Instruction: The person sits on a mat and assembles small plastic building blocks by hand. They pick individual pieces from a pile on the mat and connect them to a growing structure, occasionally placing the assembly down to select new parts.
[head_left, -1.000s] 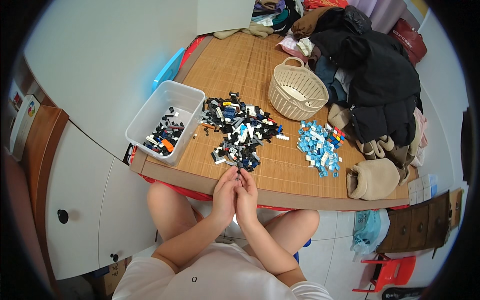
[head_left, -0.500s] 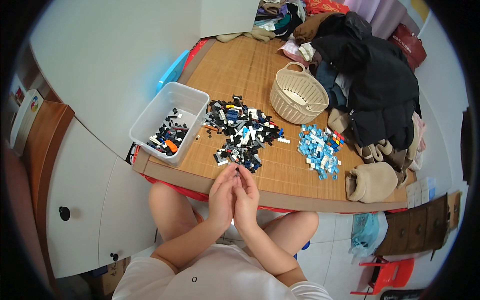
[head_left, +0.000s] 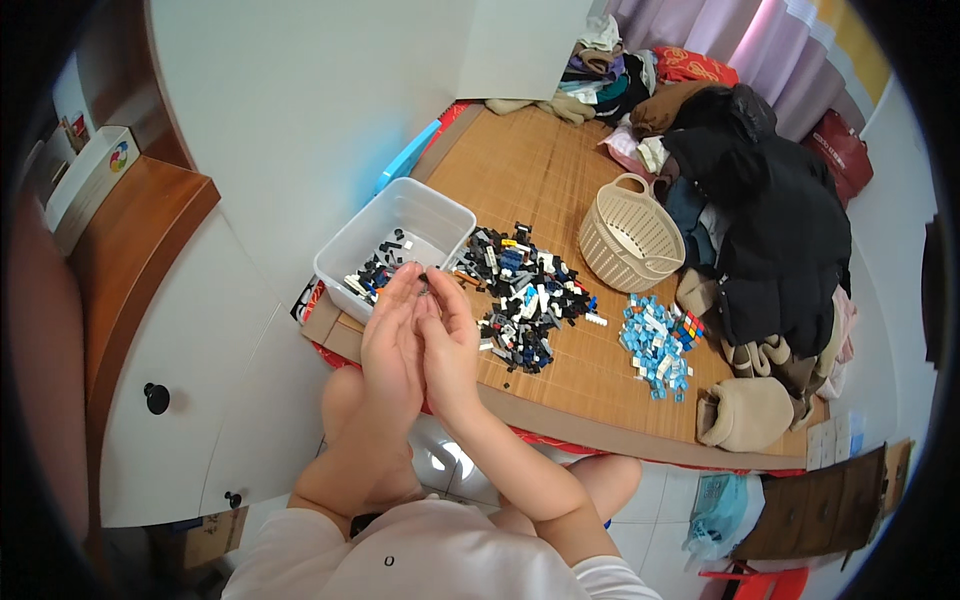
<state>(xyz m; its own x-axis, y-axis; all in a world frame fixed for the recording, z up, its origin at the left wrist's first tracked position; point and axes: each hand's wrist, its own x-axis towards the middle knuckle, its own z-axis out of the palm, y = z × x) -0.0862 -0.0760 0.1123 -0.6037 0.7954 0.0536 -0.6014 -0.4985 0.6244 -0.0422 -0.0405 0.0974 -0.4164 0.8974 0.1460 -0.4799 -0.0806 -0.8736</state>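
Observation:
My left hand [head_left: 393,345] and my right hand [head_left: 450,350] are pressed together, cupped, at the front right of a clear plastic box [head_left: 448,205]. Between the fingertips shows a small dark building brick [head_left: 423,283]; whatever else the palms enclose is hidden. Inside the box lie loose bricks [head_left: 372,275], mostly black, white and grey, partly covered by my fingers. Right of my hands spreads a large mixed pile of building bricks [head_left: 530,300] on the bamboo mat [head_left: 510,150].
Farther right lies a pile of light blue and white bricks [head_left: 655,350] beside a puzzle cube [head_left: 690,327]. Behind it stands a beige basket [head_left: 630,240]. Dark clothes [head_left: 765,210] are heaped at the right. A blue lid [head_left: 408,155] leans behind the box.
My joined hands have moved up and left, from the near edge of the brick pile to the box. The view has swung left, shifting the scene rightward.

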